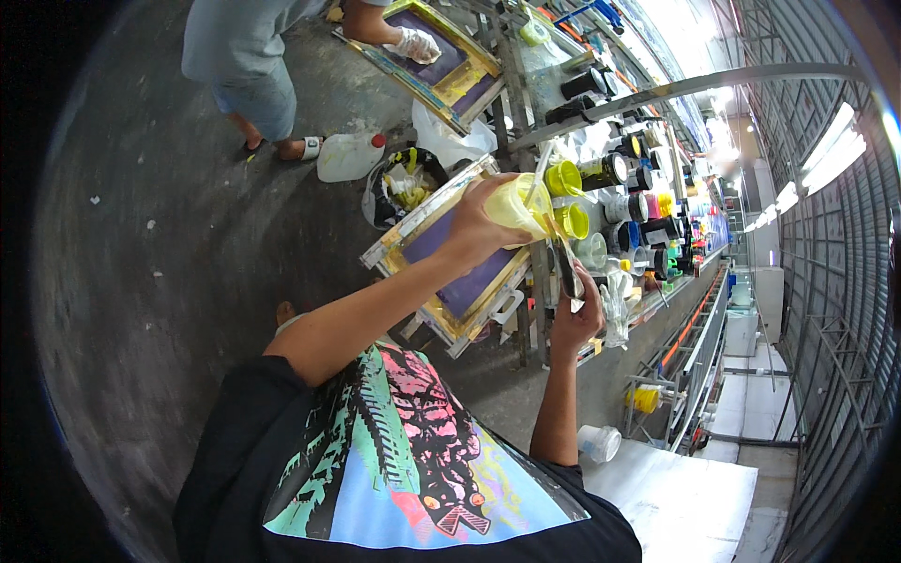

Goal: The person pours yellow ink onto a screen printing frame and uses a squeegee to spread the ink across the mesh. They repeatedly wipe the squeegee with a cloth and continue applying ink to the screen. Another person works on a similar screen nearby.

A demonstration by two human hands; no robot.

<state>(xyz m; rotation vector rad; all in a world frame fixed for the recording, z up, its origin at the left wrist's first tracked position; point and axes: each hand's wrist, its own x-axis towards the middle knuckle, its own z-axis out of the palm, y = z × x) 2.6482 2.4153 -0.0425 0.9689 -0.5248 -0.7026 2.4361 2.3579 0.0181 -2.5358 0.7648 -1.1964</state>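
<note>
My left hand (474, 220) grips a translucent pale yellow tub (518, 205) high over a screen-printing frame (430, 289) with purple mesh and a stained border. In my right hand (580, 310) is a dark-handled scraper or spatula (568, 265), its upper end at the tub's right side; whether it touches the rim I cannot tell. Bright yellow-green pots (565, 177) stand just right of the tub among many dark-lidded and clear containers (601, 174).
A co-worker's gloved hand (418, 47) is over another frame (460, 89). A white jug (343, 159) and lined bin (380, 202) stand on the dark floor (169, 310). Metal rails (676, 92) cross the crowded bench. A white board (676, 507) lies at lower right.
</note>
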